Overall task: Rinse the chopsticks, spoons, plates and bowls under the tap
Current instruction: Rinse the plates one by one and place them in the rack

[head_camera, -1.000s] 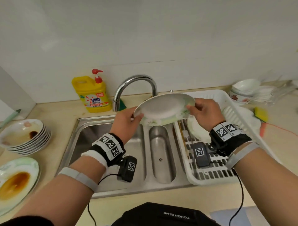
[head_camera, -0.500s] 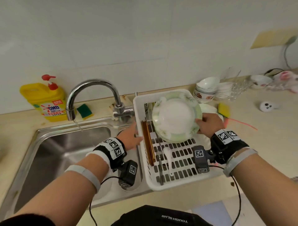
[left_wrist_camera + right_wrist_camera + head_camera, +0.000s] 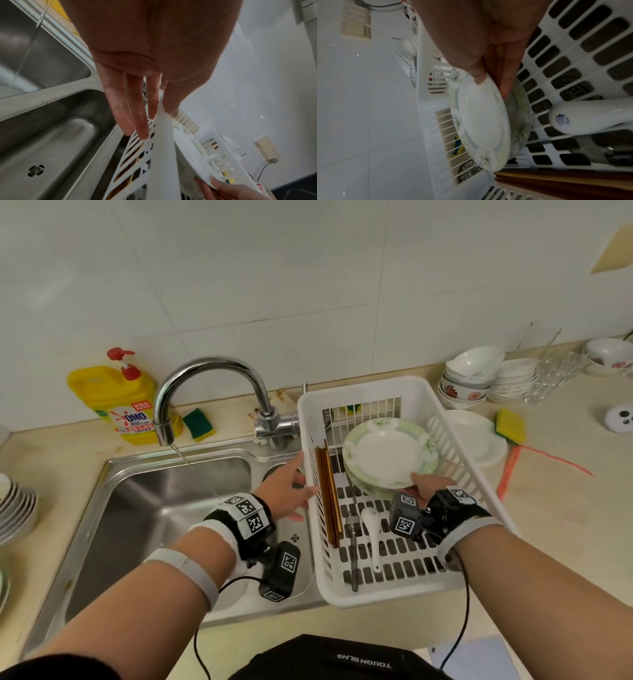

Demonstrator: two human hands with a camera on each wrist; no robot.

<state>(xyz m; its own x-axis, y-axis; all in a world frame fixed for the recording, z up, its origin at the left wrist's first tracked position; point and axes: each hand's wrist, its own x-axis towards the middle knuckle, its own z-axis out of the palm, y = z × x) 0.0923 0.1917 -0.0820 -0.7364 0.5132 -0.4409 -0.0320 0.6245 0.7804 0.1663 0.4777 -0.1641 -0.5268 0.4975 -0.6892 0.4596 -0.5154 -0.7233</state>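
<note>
A white plate with a green rim (image 3: 388,453) (image 3: 481,117) (image 3: 190,154) lies low inside the white drying basket (image 3: 383,594), over another plate (image 3: 521,119). My right hand (image 3: 430,484) (image 3: 489,70) pinches its near rim, thumb on top. My left hand (image 3: 287,491) (image 3: 135,105) is flat with straight fingers against the basket's left wall (image 3: 163,148). Brown chopsticks (image 3: 327,494) and a white spoon (image 3: 371,525) (image 3: 590,116) lie on the basket floor. The tap (image 3: 205,385) runs a thin stream into the sink (image 3: 102,542).
Yellow detergent bottle (image 3: 116,402) and a green sponge (image 3: 198,422) stand behind the sink. Stacked dirty plates (image 3: 15,515) sit at the left edge. Bowls (image 3: 472,378), glasses (image 3: 555,371), a white plate (image 3: 479,440) and a yellow sponge (image 3: 510,426) are right of the basket.
The left hand let go of the plate and moved to the basket's left wall. The right hand carried the plate from under the tap down into the basket.
</note>
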